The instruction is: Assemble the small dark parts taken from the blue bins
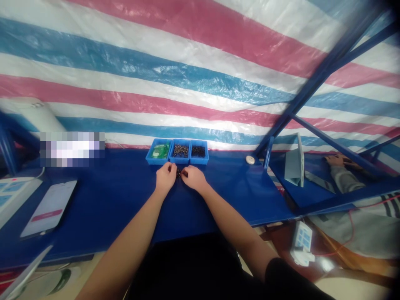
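Firstly, writing: phone (50,208) at the far left shows a white screen with a pink bar, its text too small to read; keypad (12,196) just left of it, white with pale blue keys, is just as unreadable.
Tabletop (109,200): deep blue and glossy, running across the view; phone and keypad lie on its left end.
Room: tarp (187,62) striped pink, white and blue hangs behind like a wall; a blue frame (312,83) slants down at the right.
Bins (177,158): three small blue ones in a touching row at the tabletop's back edge. The left one holds green pieces, the middle dark speckled pieces, the right black pieces.
Left hand (165,177): grip closed, fingertips pinching the part (178,173) from the left.
Part: small and dark, shape too small to tell; low over the tabletop, just in front of the middle bin.
Right hand (194,178): grip closed, pinching the same part from the right.
Disc (250,159): small, white, round, by the frame's foot.
Far right: grey tablet (295,164) propped upright on a second tabletop (312,196); a co-worker's hand (339,160) in a grey sleeve rests beyond it.
Floor: white power strip (302,241) below the tabletop's right end, a red cable (353,225) near it.
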A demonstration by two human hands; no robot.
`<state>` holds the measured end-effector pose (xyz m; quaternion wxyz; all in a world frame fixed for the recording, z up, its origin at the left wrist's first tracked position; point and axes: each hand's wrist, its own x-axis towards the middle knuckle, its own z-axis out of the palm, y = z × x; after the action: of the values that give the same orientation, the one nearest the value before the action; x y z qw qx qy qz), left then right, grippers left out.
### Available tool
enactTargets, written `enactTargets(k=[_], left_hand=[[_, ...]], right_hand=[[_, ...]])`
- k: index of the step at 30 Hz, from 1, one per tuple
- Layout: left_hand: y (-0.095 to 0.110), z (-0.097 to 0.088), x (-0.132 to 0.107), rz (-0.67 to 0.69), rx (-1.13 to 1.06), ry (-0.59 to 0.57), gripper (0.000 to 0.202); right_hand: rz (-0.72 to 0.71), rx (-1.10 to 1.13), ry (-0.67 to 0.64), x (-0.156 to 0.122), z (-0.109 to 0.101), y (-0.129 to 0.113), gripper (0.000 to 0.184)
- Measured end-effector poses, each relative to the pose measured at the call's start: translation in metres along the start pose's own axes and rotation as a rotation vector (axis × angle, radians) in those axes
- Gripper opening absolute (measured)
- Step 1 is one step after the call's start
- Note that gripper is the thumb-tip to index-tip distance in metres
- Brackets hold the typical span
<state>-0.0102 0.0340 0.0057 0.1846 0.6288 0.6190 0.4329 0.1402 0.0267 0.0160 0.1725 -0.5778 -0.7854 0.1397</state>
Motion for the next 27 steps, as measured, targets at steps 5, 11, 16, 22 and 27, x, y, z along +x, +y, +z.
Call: enactTargets(k=[5, 11, 16, 22, 27], left_hand=[[0.001, -0.001, 0.000, 0.006, 0.024, -0.021, 0.033], [0.008, -0.003, -0.005, 0.150, -0.052, -0.103, 0.025], [0.008, -0.001, -0.006, 0.197, -0.162, -0.112, 0.028], [0.002, 0.002, -0.004, 0.283, -0.188, -0.103, 0.030], [0.000, 0.003, -0.004, 0.267, -0.204, -0.087, 0.034]], right_hand=[[-0.017, 0.038, 0.034, 0.000, 0.000, 0.005, 0.014], [-0.032, 0.509, 0.189, 0.003, 0.003, 0.013, 0.014], [-0.022, 0.840, 0.277, 0.010, 0.012, 0.016, 0.014], [-0.054, 1.022, 0.272, 0.010, 0.013, 0.013, 0.035], [0.050, 1.171, 0.306, 0.012, 0.008, 0.015, 0.029]])
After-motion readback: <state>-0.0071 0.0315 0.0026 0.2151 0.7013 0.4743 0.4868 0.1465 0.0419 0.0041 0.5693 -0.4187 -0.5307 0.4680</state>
